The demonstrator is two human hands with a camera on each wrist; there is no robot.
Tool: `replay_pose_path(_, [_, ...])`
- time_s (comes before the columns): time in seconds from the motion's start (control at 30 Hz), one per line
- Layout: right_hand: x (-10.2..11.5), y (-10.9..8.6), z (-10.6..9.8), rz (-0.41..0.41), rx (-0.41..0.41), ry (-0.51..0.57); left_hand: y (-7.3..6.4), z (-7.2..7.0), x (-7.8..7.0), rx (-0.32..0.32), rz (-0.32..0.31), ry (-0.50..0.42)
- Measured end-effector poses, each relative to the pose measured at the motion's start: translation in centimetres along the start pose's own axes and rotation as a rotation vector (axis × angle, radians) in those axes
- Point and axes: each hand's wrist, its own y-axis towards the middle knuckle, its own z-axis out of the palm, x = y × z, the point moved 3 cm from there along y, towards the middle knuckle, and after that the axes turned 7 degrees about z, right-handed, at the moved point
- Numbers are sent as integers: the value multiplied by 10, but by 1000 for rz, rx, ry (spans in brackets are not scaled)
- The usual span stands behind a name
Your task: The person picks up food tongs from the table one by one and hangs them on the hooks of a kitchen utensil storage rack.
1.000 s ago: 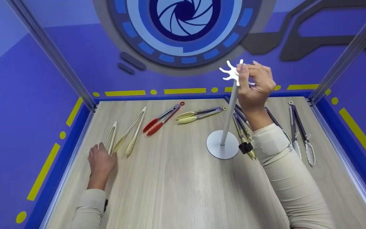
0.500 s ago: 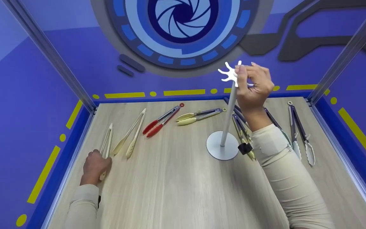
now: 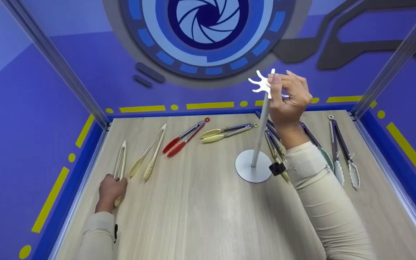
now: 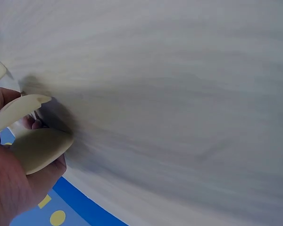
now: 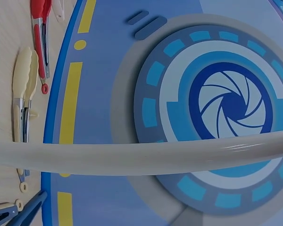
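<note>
With left hand, gripping beige tongs near another pair; with right hand, pinching the top of a stand.

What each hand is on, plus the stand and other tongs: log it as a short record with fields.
stand: upright, round base on the table
left hand: grips leftmost cream tongs
right hand: pinches the stand's white pronged top
left of stand: second cream tongs, red tongs, pale yellow tongs
right of stand: more tongs, some partly hidden by the right sleeve
</note>
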Motion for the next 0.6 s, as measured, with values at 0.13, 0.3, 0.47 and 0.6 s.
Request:
replay_pose_path(0.13, [0, 1, -1, -4, 2, -6, -1, 1, -1, 8, -7, -8])
replay_pose_path(0.3, [-1, 2, -3, 13, 1, 2, -2, -1, -2, 5, -7, -22])
replay_pose_path(0.47, [-2, 2, -5, 26, 9, 10, -2, -1, 1, -7, -30, -26])
replay_pose_path(0.6, [-2, 2, -6, 25, 5, 9, -2, 0, 0, -9, -27, -68])
